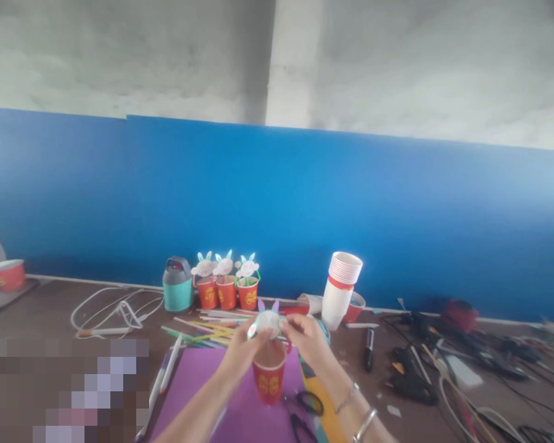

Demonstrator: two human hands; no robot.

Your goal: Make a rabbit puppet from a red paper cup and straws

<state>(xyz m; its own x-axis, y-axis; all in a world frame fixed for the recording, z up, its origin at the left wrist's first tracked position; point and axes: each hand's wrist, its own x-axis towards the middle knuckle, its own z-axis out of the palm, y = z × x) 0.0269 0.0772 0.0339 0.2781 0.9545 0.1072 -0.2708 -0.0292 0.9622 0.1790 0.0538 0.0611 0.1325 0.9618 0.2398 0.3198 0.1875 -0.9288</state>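
Both hands meet at a white paper animal face (pixel 268 322) with purple ears, just above the rim of a red paper cup (pixel 268 376) with gold print. My left hand (pixel 242 347) is closed on the face's left edge. At its right edge, the fingers of my right hand (pixel 307 337) are pinched. A small red curved piece shows at the cup's right rim, near my right fingers. The cup stands on a purple sheet (pixel 194 391). Black-handled scissors (pixel 307 403) lie to the right of the cup.
Behind stand three finished-looking red cups (pixel 227 291) with paper faces, and a teal container (pixel 178 286). A stack of white cups (pixel 341 289) leans at the back. Colored sticks (pixel 212 326) lie beyond the purple sheet. At right are a black marker (pixel 368 349), a glue gun (pixel 409 375) and tangled cables.
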